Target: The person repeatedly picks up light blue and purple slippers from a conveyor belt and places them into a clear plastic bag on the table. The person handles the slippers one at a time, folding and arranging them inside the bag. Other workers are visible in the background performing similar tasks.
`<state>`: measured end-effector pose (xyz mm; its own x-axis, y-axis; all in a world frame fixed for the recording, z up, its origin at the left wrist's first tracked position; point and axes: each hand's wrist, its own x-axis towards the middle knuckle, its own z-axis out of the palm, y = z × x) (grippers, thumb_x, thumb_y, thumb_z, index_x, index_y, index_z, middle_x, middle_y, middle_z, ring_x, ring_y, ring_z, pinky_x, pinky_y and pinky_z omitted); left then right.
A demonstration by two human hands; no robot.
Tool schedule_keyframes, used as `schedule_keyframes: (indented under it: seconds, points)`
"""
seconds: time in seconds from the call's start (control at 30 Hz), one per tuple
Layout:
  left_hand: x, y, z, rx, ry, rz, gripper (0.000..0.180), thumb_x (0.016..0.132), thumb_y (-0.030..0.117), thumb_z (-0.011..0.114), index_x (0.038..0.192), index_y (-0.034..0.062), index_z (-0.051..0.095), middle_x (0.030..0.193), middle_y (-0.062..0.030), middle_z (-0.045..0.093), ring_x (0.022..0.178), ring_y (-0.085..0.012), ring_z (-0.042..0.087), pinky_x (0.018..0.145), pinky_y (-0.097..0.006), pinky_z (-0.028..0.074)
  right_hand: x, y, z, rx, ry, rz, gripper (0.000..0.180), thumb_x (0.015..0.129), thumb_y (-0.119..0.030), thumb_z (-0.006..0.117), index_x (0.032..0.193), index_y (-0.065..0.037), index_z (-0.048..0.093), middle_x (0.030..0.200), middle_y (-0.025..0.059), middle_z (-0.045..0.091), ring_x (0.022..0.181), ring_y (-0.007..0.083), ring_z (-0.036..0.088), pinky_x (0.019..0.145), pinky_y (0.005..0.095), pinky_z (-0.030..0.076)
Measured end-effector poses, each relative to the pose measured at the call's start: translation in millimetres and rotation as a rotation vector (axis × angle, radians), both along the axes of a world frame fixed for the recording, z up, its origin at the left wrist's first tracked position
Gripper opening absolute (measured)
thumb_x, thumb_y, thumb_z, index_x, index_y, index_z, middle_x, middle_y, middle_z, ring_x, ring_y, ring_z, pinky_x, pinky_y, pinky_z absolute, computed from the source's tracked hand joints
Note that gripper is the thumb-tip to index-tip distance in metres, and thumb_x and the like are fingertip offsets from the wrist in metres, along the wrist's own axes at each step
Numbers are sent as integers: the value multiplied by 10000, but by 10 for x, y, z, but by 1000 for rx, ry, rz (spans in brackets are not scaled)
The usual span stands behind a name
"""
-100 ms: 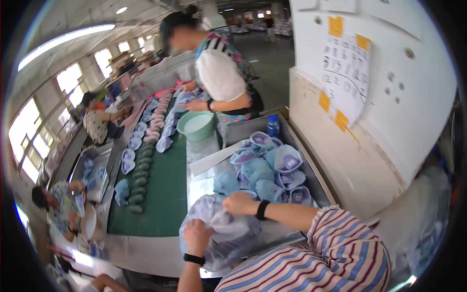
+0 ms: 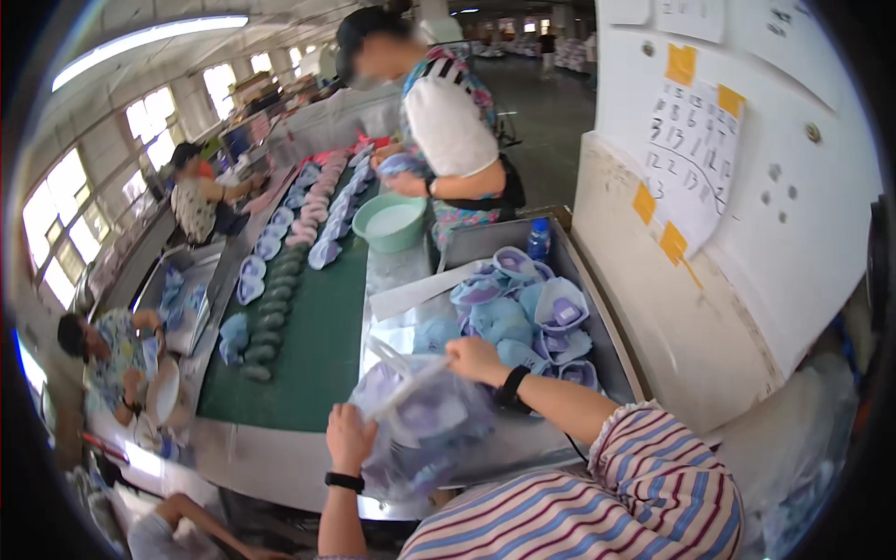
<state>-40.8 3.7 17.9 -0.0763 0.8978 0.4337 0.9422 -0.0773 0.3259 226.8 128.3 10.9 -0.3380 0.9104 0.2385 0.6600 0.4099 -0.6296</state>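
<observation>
A clear plastic bag (image 2: 425, 434) stands in front of me, filled with light-blue and lavender fabric pieces shaped like small caps. My left hand (image 2: 348, 439) grips the near-left edge of its mouth, fingers closed. On the far right side, my right hand (image 2: 476, 360) pinches the gathered rim. Between the hands the bag's mouth is stretched apart, its rim a whitish band. Just beyond my right hand, a pile of similar blue-and-lavender pieces (image 2: 509, 320) lies in a grey metal tray (image 2: 611, 341).
A green conveyor belt (image 2: 313, 373) carries rows of blue, pink and dark grey pieces. Beside it sit a mint-green basin (image 2: 387, 224) and a blue bottle (image 2: 539, 240). A white panel (image 2: 747, 233) rises on the right. Co-workers stand or sit along the line.
The bag's mouth has gone from bunched to spread wide between my hands. My left hand has shifted left, and my right hand slightly right and up.
</observation>
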Motion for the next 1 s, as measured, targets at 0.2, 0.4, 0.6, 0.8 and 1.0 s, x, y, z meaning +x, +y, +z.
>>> schedule_keyframes:
  seconds: [0.2,0.4,0.6,0.8,1.0]
  points:
    - [429,88,39,54,-115,-120,293,644,101,676,903,39,554,971,-145,537,954,-340,517,796,-422,437,-239,-53,-315,41,195,85,205,750,-164,549,931,-72,521,698,191,601,717,406,585,610,486,439]
    - [225,210,-80,-136,156,94,198,713,245,602,777,58,578,776,-130,597,704,-359,581,603,-439,477,-178,480,-272,679,223,163,111,782,-82,492,884,-58,526,617,122,552,616,311,563,536,444,450]
    - [-736,-263,552,-83,-278,143,203,730,190,575,804,10,634,887,-142,591,832,-348,571,724,-409,449,498,557,-64,-616,1003,-94,86,790,-34,524,850,-49,583,643,7,532,502,110,497,456,243,384]
    - [-546,-667,640,154,-194,38,118,653,51,623,758,3,599,947,-107,581,836,-310,576,748,-359,457,654,949,-579,-934,1566,-384,115,802,-67,466,775,-91,575,680,21,552,571,145,528,517,244,441]
    - [90,-743,1053,85,-235,-418,140,642,108,624,711,10,552,839,-114,614,908,-306,574,803,-342,445,685,418,527,-314,1106,147,125,865,-91,406,808,-86,517,632,-3,487,535,84,468,494,230,400]
